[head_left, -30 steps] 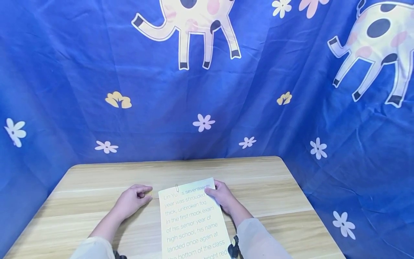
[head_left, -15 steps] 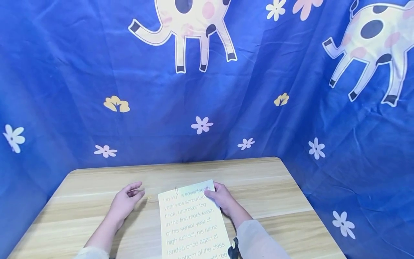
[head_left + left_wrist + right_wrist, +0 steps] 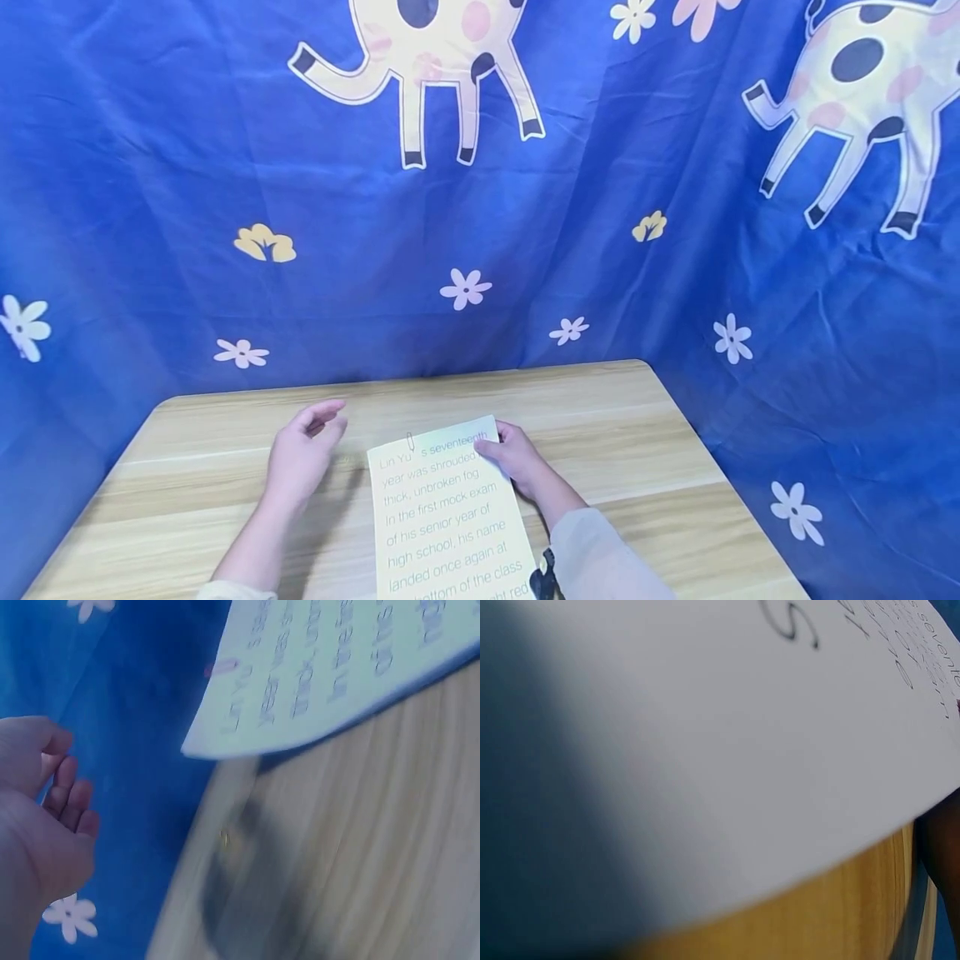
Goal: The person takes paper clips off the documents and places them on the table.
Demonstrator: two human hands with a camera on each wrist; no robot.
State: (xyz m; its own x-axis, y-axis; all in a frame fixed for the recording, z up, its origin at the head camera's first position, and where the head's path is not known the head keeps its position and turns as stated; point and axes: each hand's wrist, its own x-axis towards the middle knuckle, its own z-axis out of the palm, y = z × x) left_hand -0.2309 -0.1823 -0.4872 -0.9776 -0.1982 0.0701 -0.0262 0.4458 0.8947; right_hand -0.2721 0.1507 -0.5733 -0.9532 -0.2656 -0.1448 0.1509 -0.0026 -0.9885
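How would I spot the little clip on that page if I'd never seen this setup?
Start at the wooden table before the blue cloth. On it lies a pale yellow printed sheet, its far corner held by the right hand. The paper clip sits on the sheet's far edge: a thin wire loop, the only metal there.

One printed sheet (image 3: 448, 517), one paper clip (image 3: 410, 440), one table (image 3: 637, 467) — two hands.

You are looking at a light wooden desk (image 3: 637, 433) with rounded far corners. A printed sheet (image 3: 442, 517) is lying on it, running from mid-desk toward the near edge, a paper clip (image 3: 410, 440) sitting at its far edge.
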